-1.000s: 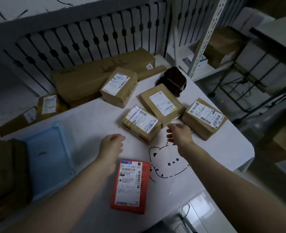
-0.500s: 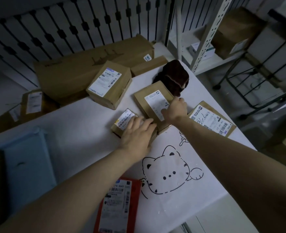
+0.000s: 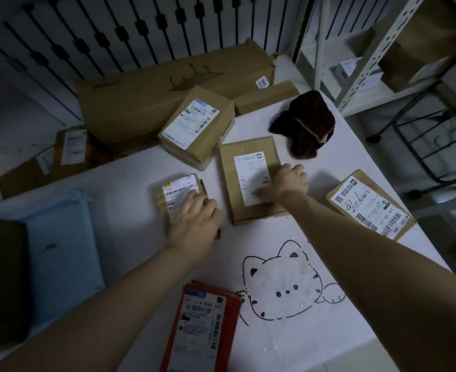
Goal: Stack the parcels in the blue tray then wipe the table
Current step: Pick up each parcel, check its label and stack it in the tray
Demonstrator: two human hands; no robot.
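My left hand [image 3: 197, 218] lies on a small brown parcel [image 3: 175, 191], fingers flat across its label. My right hand [image 3: 288, 181] holds a flat brown parcel [image 3: 248, 162] by its right edge, thumb on the white label. A taller brown parcel [image 3: 197, 127] stands behind them. Another labelled parcel [image 3: 369, 208] lies near the table's right edge, and a red parcel [image 3: 202, 328] lies at the front. The blue tray [image 3: 60, 237] sits at the left of the white table [image 3: 315, 339]. A dark cloth [image 3: 304, 127] is bunched at the back.
A dark brown bundle [image 3: 1, 277] covers the tray's left part. Large cardboard boxes [image 3: 154, 95] lie beyond the table's far edge under black railings. Metal shelving [image 3: 369, 49] with boxes stands at the right. A cat drawing [image 3: 283, 285] marks the tabletop.
Both hands reached forward from the table's middle onto the two brown parcels. The small parcel has turned and shifted left under my left hand.
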